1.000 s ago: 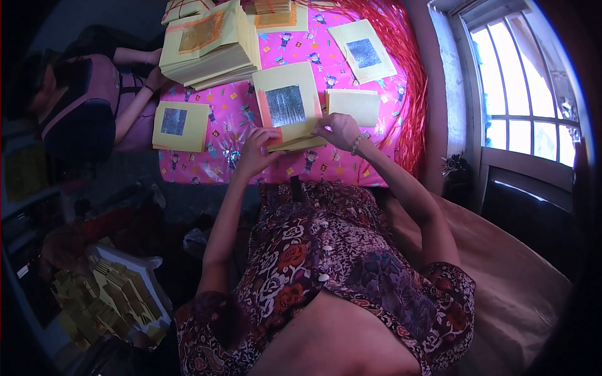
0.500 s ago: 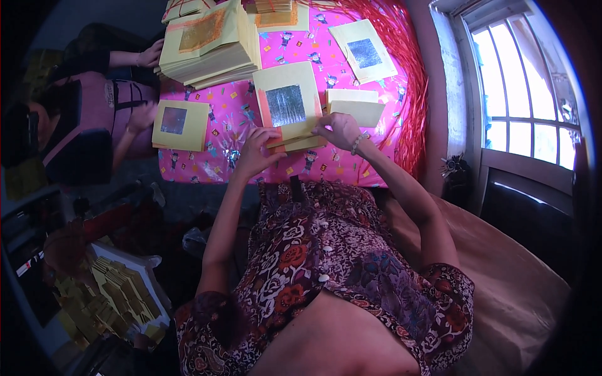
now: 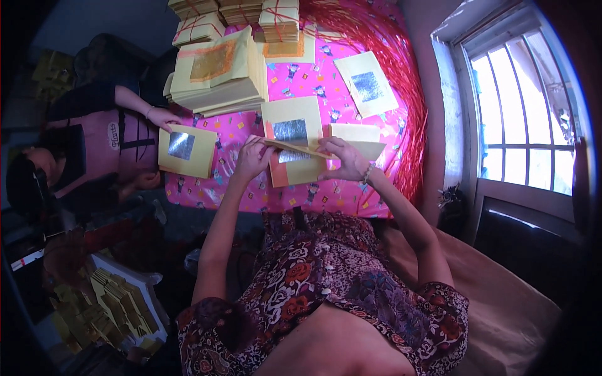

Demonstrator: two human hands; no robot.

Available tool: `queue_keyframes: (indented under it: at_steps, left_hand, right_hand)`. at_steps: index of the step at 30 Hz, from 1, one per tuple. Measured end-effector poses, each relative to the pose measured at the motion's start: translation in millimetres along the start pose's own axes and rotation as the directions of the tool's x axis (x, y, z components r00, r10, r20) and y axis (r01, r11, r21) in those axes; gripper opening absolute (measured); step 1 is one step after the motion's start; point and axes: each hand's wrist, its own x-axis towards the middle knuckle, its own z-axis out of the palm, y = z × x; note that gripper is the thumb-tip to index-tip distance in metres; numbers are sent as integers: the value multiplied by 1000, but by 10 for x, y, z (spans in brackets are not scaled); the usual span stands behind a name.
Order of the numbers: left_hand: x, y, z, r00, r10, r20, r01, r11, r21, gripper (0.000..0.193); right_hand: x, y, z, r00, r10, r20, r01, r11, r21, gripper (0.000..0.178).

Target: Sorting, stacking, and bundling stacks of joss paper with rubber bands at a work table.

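Observation:
Between my hands is a yellow sheet of joss paper (image 3: 291,108) with a silver foil square, its near part raised in a fold. My left hand (image 3: 253,158) pinches the left end of the fold between thumb and fingers. At the right end, my right hand (image 3: 345,158) grips the edge, fingers on top and thumb lower down. Under the fold, another yellow sheet (image 3: 301,174) shows part of its foil and an orange band. Just right of my right hand lie folded yellow papers (image 3: 356,133).
A pink patterned cloth (image 3: 238,191) covers the table. Tall yellow paper stacks (image 3: 219,69) and tied bundles (image 3: 280,20) stand at the back left. Red strands (image 3: 411,125) line the right edge. At left, a co-worker's hand (image 3: 164,119) touches a foil-marked pile (image 3: 191,160). Another foil sheet (image 3: 367,84) lies back right.
My hands have brought the sheet's near edge up and away from me, uncovering foil on the sheet below. The co-worker's hand now rests on the left pile. The whole view has shifted slightly.

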Motion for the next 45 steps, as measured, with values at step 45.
queue_keyframes:
  at_steps: [45]
  left_hand:
    - [327, -38, 309, 801, -594, -68, 573, 795, -198, 25]
  right_hand:
    - [695, 324, 301, 659, 723, -208, -747, 662, -65, 32]
